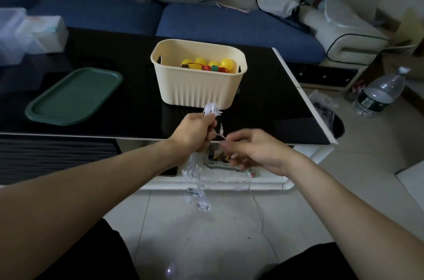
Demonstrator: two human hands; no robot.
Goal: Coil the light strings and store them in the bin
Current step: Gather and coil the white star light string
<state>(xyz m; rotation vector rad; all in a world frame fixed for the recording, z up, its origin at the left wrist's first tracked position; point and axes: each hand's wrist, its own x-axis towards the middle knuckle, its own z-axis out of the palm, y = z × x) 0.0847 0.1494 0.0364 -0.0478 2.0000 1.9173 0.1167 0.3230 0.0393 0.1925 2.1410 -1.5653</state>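
Note:
My left hand (195, 130) grips a bundle of a clear light string (196, 178) with spiky white ornaments; some stick out above the fist and loops hang below it. My right hand (254, 149) pinches the string's thin wire just right of the left hand, and the wire trails down to the floor. Beyond both hands a cream bin (197, 89) stands on the black table; inside it lies a coiled string of yellow bulbs (207, 64) with red wire.
A green lid (73, 96) lies on the black table (275, 100) left of the bin. White boxes sit at the table's far left. A blue sofa is behind. A water bottle (378, 93) and a dark bag stand on the tiled floor at right.

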